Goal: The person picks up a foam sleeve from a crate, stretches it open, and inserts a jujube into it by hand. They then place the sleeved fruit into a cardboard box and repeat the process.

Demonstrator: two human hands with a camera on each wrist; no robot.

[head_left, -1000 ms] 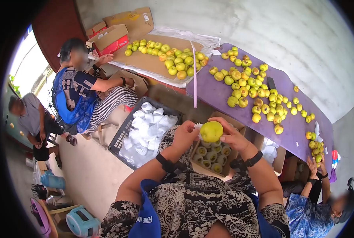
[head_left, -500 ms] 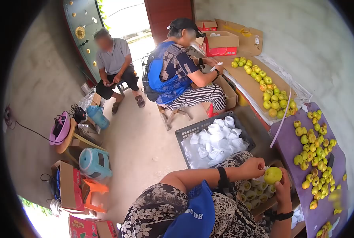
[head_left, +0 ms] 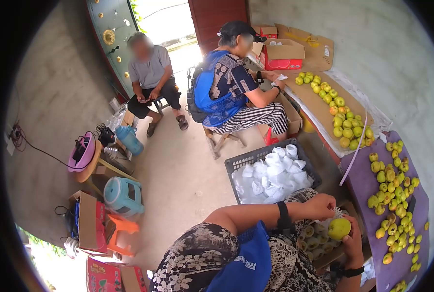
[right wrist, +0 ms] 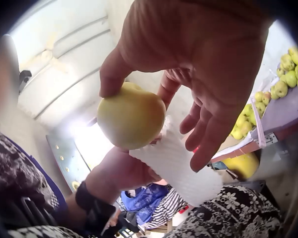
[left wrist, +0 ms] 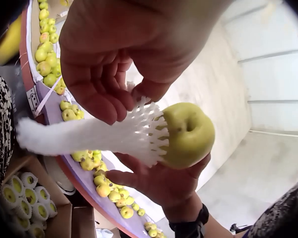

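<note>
My right hand (head_left: pixel 355 243) grips a yellow-green apple (head_left: pixel 339 228) between thumb and fingers, low over an open box. With its thumb and fingertips my left hand (left wrist: pixel 129 54) pinches the rim of a white foam net sleeve (left wrist: pixel 84 136). In the left wrist view the sleeve's flared mouth overlaps one side of the apple, and its narrow tail hangs away from the fruit. The apple's dimpled end stays bare there. The right wrist view has the sleeve (right wrist: pixel 184 171) below the right hand's loose fingers. Below both hands, the cardboard box (left wrist: pixel 59 210) contains several sleeved apples (left wrist: pixel 25 201).
A black crate (head_left: pixel 234 168) of foam sleeves stands beside my knee. Loose apples cover a purple table (head_left: pixel 372 263) and a cardboard-topped table (head_left: pixel 319 100). One person (head_left: pixel 231 87) sits by the tables, another person (head_left: pixel 151 73) near the door. Stools and red boxes stand at left.
The head view has swung left, bringing the doorway and seated people further in. Both hands keep hold of the apple and sleeve; the sleeve's rim now shows spread beside the apple.
</note>
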